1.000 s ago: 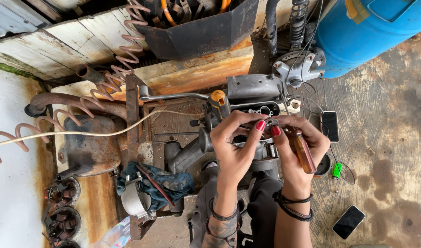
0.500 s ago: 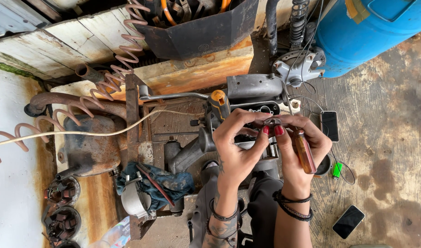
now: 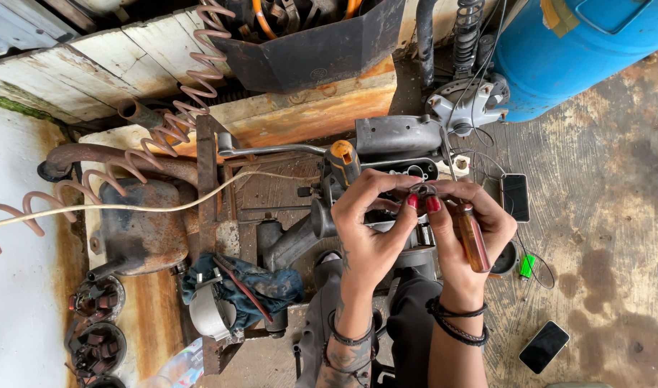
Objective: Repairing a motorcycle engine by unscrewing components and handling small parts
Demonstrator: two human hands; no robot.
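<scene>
1. Blue plastic drum [image 3: 580, 43] at upper right.
2. Two phones: one [image 3: 515, 197] beside the wiring, another [image 3: 544, 346] lying on stained concrete.
3. Pinkish coiled air hose [image 3: 164, 133] stretched across weathered planks.
4. Rusty exhaust muffler [image 3: 138, 226] beside blue rag [image 3: 268, 285].

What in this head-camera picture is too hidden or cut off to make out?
- Small metal part: pinched at both hands' fingertips, too small to identify.
- Tool tip: right hand holds an amber handle; its fingers cover the end.
- Blue drum: cut by top edge.
- Left hand covers the machinery beneath.
</scene>
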